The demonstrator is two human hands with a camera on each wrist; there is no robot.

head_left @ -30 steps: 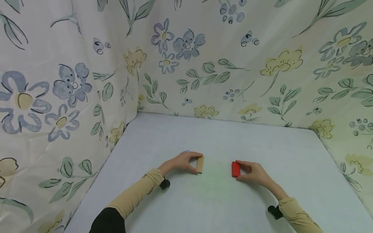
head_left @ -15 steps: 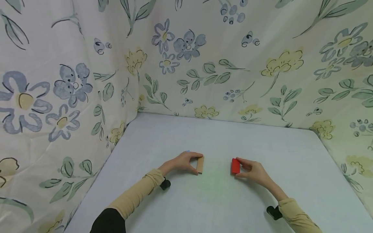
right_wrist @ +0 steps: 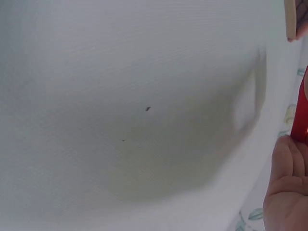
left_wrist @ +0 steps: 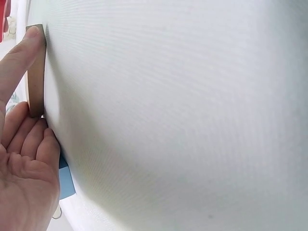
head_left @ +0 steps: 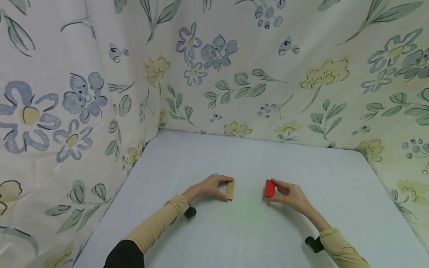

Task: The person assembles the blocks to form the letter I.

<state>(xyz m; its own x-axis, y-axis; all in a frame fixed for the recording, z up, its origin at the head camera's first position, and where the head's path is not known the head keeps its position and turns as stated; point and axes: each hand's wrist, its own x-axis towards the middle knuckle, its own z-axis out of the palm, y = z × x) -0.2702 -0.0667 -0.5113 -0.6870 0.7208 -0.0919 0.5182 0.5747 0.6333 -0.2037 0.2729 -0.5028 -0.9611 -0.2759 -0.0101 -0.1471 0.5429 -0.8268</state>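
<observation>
Red block [head_left: 269, 188], tan block [head_left: 230, 190]: mid-table, gap between | floral curtain [head_left: 268, 89]: behind, at sides | white table [head_left: 251, 234]: beneath | right hand [head_left: 293, 195]: half-spread, pinching red block just above the surface | left hand [head_left: 207, 186]: half-spread, pinching tan block's ends, on the table | blue block [left_wrist: 67, 182]: I see only part, beside left hand

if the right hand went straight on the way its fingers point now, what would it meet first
Probably the wooden block held by the left hand: the right hand points roughly across the table toward it, with the red block leading. Height is hard to judge, so it might pass above.
</observation>
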